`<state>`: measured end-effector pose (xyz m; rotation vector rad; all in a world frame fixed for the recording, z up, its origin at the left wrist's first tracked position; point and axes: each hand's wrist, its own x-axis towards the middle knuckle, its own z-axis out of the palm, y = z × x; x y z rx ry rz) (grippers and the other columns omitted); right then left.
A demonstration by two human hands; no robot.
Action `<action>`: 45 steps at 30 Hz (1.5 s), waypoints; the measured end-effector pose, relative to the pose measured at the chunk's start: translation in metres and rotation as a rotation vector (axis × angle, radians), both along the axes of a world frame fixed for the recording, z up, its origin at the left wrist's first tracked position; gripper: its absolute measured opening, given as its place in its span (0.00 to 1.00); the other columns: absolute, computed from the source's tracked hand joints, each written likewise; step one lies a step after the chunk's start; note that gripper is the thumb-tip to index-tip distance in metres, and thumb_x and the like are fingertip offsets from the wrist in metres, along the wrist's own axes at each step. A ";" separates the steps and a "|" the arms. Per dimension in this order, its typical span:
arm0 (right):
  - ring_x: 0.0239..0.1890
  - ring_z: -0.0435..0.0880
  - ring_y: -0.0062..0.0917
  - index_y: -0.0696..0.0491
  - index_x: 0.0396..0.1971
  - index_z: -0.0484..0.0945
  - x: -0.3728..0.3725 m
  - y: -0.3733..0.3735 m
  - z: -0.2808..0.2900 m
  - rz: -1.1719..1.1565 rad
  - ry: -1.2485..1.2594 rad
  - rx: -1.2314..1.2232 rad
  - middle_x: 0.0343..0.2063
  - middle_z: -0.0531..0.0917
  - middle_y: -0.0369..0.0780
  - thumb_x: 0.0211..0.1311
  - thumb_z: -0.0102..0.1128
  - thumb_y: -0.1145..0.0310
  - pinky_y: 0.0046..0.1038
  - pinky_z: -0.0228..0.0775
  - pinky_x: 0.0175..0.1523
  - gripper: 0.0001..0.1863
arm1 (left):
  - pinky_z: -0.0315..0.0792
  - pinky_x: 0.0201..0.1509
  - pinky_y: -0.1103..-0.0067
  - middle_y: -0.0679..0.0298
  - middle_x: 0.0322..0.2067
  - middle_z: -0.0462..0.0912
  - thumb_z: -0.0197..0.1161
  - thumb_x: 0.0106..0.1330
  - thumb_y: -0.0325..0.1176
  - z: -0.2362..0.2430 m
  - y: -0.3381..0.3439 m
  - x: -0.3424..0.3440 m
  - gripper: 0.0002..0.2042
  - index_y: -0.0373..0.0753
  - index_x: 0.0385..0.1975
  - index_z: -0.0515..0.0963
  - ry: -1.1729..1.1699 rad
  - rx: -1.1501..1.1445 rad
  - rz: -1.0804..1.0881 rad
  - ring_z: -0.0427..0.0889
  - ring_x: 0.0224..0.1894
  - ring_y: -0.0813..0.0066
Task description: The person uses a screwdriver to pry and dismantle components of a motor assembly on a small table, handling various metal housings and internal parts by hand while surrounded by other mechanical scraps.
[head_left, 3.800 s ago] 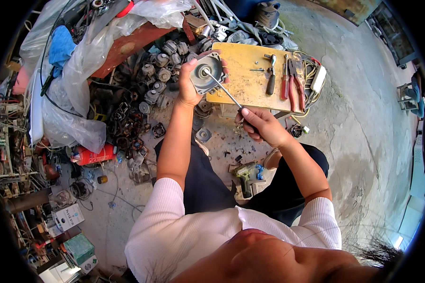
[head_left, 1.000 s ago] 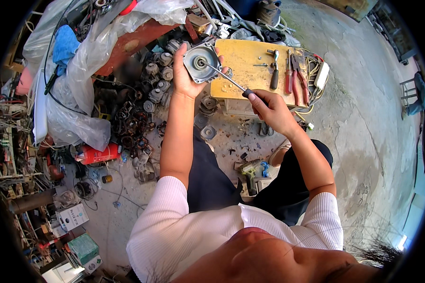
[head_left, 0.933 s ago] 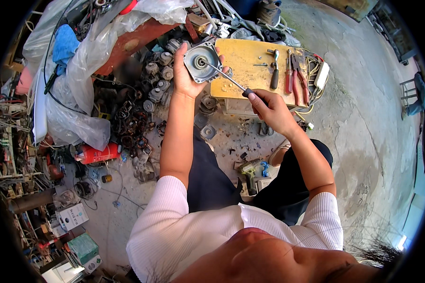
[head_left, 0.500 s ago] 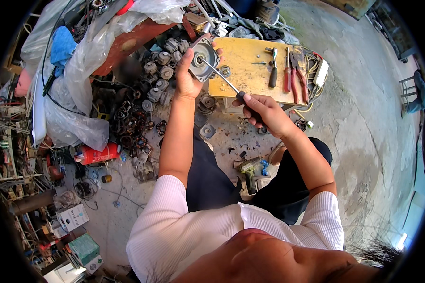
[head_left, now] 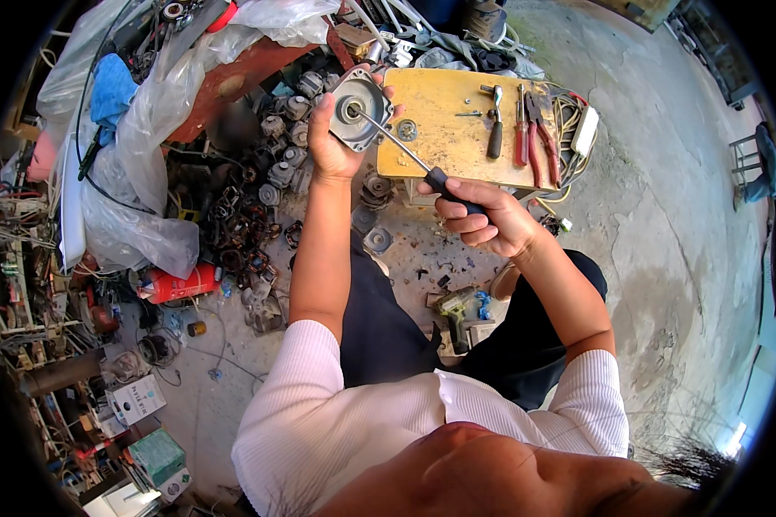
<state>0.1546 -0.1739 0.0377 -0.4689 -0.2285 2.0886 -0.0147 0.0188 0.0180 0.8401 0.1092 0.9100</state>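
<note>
My left hand (head_left: 334, 148) holds a grey square cast-metal cover (head_left: 365, 86) upright-tilted, dished face toward me, over the table's left end. My right hand (head_left: 496, 215) grips a screwdriver (head_left: 451, 192) by its black handle, thumb along it and fingers curled underneath. Its long steel shaft reaches the hub at the cover's middle; whether the tip is inside is too small to tell. On the yellow wooden table (head_left: 435, 146) lie a small ring part (head_left: 407, 130), a bolt (head_left: 468, 113), a ratchet (head_left: 495, 133), a red-handled screwdriver (head_left: 521, 146) and red-handled pliers (head_left: 545, 151).
Piled motor housings (head_left: 280, 172), plastic sheeting (head_left: 147, 189) and a red cylinder (head_left: 177, 282) crowd the left. A drill (head_left: 453, 314) lies on the floor between my legs. A power strip (head_left: 584, 132) with coiled cables hangs at the table's right. A chair (head_left: 754, 168) stands far right.
Over the last second my right hand has moved slightly down and left and shifted its fingers on the handle. The cover has tilted in my left hand, the shaft still reaching its middle.
</note>
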 end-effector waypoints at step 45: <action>0.22 0.76 0.42 0.60 0.30 0.74 -0.023 0.015 -0.054 -0.337 -1.718 0.512 0.19 0.77 0.50 0.69 0.57 0.59 0.37 0.69 0.31 0.17 | 0.79 0.46 0.63 0.56 0.41 0.82 0.47 0.69 0.51 -0.029 0.005 0.017 0.24 0.34 0.48 0.74 0.441 -0.082 0.288 0.82 0.44 0.63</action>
